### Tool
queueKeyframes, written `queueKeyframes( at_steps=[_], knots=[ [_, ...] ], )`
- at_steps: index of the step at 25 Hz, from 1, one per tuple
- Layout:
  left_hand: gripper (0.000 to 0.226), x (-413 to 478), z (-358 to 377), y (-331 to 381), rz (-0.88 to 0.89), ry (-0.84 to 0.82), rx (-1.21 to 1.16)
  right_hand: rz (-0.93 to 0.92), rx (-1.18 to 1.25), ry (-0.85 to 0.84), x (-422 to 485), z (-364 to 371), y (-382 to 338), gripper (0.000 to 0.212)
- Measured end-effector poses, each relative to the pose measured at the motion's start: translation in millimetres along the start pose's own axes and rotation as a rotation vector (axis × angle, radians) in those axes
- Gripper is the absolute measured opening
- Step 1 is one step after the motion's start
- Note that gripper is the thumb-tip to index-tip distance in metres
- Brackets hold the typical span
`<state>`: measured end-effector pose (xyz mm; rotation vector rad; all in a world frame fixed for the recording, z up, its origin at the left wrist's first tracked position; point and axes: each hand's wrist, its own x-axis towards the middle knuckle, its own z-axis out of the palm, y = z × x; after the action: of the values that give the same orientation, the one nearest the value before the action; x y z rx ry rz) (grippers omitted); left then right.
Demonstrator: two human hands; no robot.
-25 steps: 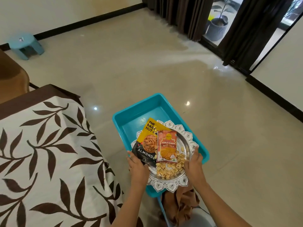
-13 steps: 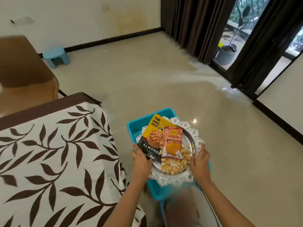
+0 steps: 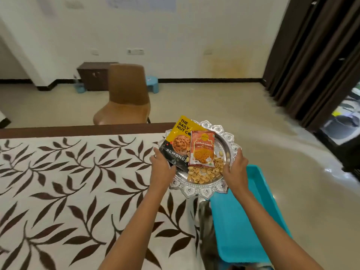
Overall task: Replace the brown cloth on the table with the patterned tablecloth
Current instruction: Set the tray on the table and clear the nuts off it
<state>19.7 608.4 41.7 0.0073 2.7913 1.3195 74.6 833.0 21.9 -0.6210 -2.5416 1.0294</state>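
head view: left hand (image 3: 161, 168) grips the silver tray (image 3: 202, 189) at its 9 o'clock rim, right hand (image 3: 235, 168) at 3 o'clock; patterned tablecloth (image 3: 78, 182) lies beneath, toward 9 o'clock.

The patterned tablecloth (image 3: 78, 191) runs off the left and bottom edges; the blue stool (image 3: 153, 84) (behind the brown chair (image 3: 126, 90)) shows partly; small print on the orange snack packet (image 3: 201, 151) is unreadable.

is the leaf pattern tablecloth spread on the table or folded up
Spread: the cream tablecloth with brown leaves lies flat and unfolded, covering the surface up to a brown strip along the far edge.
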Motion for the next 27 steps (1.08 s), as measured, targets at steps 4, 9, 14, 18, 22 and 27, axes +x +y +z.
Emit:
queueKeyframes(
  at_steps=[4,9,14,18,22,27],
  knots=[
    [0.096,6.0,-101.0,-61.6,-0.079,0.132,0.040,-0.073,0.036,-0.127,-18.9,77.0,-86.6,0.068],
    [0.096,4.0,-230.1,-169.3,-0.213,0.241,0.071,-0.167,0.077,-0.264,-73.0,193.4,-200.0,0.070],
    [0.093,-0.4,-332.5,-258.9,-0.310,0.342,0.106,-0.246,0.136,-0.376,-123.9,288.9,-297.5,0.067],
    [0.092,-1.1,-399.0,-326.8,-0.387,0.423,0.151,-0.286,0.142,-0.460,-161.0,359.2,-357.4,0.065],
    [0.091,0.4,-428.9,-363.5,-0.424,0.413,0.159,-0.281,0.131,-0.503,-179.9,399.6,-387.5,0.064],
    [0.086,11.7,-442.8,-393.1,-0.430,0.389,0.083,-0.296,-0.025,-0.462,-188.6,426.2,-404.4,0.061]
  ],
)
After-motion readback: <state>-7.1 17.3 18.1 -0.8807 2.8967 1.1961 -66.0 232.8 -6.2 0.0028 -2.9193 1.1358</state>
